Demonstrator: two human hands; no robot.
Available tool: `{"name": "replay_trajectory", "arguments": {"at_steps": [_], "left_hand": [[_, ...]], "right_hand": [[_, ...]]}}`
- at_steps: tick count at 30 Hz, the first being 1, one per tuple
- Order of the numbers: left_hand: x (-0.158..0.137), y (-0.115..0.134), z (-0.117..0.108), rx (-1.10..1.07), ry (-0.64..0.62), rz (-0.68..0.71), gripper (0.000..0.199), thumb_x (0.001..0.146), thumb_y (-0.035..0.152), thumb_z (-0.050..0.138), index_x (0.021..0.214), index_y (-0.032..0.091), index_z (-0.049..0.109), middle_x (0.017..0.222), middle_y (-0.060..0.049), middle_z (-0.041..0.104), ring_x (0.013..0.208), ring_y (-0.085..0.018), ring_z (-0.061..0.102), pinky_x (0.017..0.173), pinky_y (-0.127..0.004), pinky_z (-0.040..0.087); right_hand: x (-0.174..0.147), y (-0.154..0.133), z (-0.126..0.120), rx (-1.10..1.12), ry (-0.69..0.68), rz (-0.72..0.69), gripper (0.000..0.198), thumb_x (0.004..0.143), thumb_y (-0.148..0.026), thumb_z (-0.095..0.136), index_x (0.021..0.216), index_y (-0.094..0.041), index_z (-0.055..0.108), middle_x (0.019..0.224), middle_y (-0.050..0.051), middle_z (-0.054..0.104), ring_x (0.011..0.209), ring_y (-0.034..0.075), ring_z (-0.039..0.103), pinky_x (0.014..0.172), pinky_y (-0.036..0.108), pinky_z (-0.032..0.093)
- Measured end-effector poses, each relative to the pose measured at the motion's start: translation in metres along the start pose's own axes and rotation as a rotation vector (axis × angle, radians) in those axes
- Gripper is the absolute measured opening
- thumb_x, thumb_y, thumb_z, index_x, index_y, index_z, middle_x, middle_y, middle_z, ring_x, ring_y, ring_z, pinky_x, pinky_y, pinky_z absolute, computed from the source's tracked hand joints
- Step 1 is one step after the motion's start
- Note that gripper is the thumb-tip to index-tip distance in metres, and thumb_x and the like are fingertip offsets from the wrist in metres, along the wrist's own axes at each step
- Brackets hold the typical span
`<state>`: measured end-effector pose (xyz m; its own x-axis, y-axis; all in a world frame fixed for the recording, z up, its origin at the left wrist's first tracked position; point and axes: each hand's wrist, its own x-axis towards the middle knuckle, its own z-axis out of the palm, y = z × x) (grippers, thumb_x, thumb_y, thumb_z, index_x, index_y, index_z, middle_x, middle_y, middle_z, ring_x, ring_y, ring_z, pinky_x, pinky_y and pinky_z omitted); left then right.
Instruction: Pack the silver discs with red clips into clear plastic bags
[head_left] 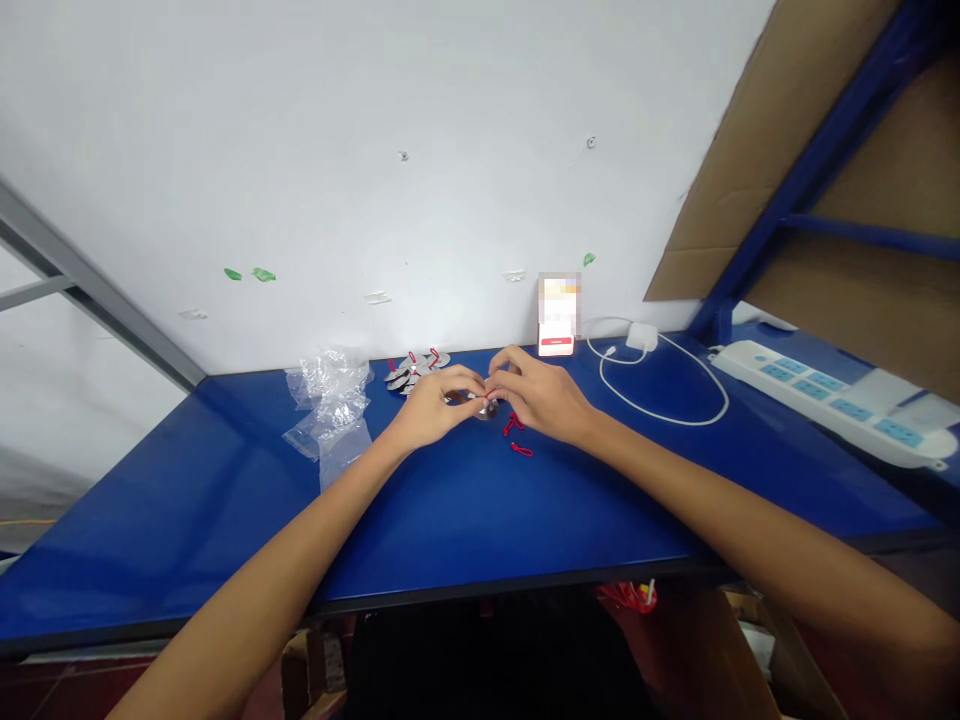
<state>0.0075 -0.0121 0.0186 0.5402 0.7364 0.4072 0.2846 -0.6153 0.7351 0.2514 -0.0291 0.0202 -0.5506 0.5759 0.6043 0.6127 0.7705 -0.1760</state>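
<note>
My left hand (442, 405) and my right hand (545, 395) meet over the middle of the table, thumbs and fingers pinched together. At their fingertips shows a small round silver piece (489, 410), mostly covered by the fingers. My left fingers close on it; what my right fingers pinch is too small to make out. Just below my right hand lie several red cord loops (513, 424), with one red loop (523, 450) apart and nearer me. Behind my left hand sits a heap of flat silver discs (412, 372), some with red loops attached.
Crumpled clear plastic bags (330, 410) lie on the blue table (465, 530) left of my left hand. A lit phone (556, 318) leans against the white wall. To the right are a white charger (642, 336) with its cable and a long power strip (832, 400).
</note>
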Motion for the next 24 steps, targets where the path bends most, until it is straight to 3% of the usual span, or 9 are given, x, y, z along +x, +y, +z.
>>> {"name": "replay_trajectory", "arguments": {"at_steps": [6,10,14,17,20,24], "left_hand": [[0.002,0.012,-0.001,0.042,0.033,0.059,0.015,0.099,0.031,0.073,0.09,0.024,0.084,0.109,-0.007,0.08,0.103,-0.025,0.073,0.096,-0.04,0.056],[0.002,0.009,0.001,0.186,0.085,0.071,0.017,0.099,0.029,0.073,0.088,0.025,0.085,0.103,-0.006,0.078,0.099,-0.024,0.071,0.09,-0.039,0.055],[0.005,-0.007,-0.01,0.288,0.273,-0.057,0.013,0.095,0.028,0.075,0.094,0.025,0.088,0.103,-0.006,0.078,0.087,-0.022,0.069,0.081,-0.037,0.054],[0.006,-0.023,-0.027,0.249,0.401,-0.179,0.018,0.094,0.033,0.075,0.102,0.023,0.087,0.095,-0.005,0.08,0.077,-0.02,0.068,0.074,-0.034,0.053],[0.004,-0.038,-0.044,0.259,0.423,-0.268,0.02,0.094,0.035,0.073,0.102,0.021,0.085,0.085,-0.004,0.08,0.077,-0.021,0.071,0.073,-0.033,0.053],[0.002,-0.05,-0.059,0.494,0.42,-0.299,0.016,0.095,0.03,0.07,0.098,0.023,0.084,0.092,-0.006,0.084,0.085,-0.026,0.075,0.079,-0.036,0.053]], "right_hand": [[0.003,-0.004,-0.005,-0.027,0.073,0.002,0.028,0.112,-0.022,0.05,0.108,-0.023,0.078,0.126,0.01,0.07,0.088,0.02,0.07,0.073,0.036,0.054],[0.0,0.003,0.0,0.066,0.021,0.018,0.022,0.112,-0.03,0.056,0.115,-0.026,0.077,0.126,0.008,0.07,0.09,0.021,0.072,0.077,0.037,0.057],[0.0,0.016,0.001,0.086,-0.039,0.127,0.025,0.111,-0.034,0.059,0.132,-0.028,0.071,0.136,0.01,0.068,0.088,0.022,0.072,0.079,0.039,0.059],[-0.001,0.028,0.001,0.085,-0.112,0.196,0.036,0.107,-0.043,0.065,0.14,-0.029,0.068,0.142,0.012,0.066,0.097,0.027,0.074,0.084,0.044,0.062],[-0.004,0.037,0.006,0.113,-0.224,0.201,0.047,0.103,-0.049,0.071,0.146,-0.031,0.067,0.145,0.012,0.066,0.117,0.033,0.074,0.099,0.049,0.062],[-0.006,0.044,0.014,0.13,-0.283,0.191,0.043,0.104,-0.046,0.07,0.144,-0.03,0.071,0.142,0.012,0.07,0.128,0.034,0.069,0.106,0.051,0.059]]}}
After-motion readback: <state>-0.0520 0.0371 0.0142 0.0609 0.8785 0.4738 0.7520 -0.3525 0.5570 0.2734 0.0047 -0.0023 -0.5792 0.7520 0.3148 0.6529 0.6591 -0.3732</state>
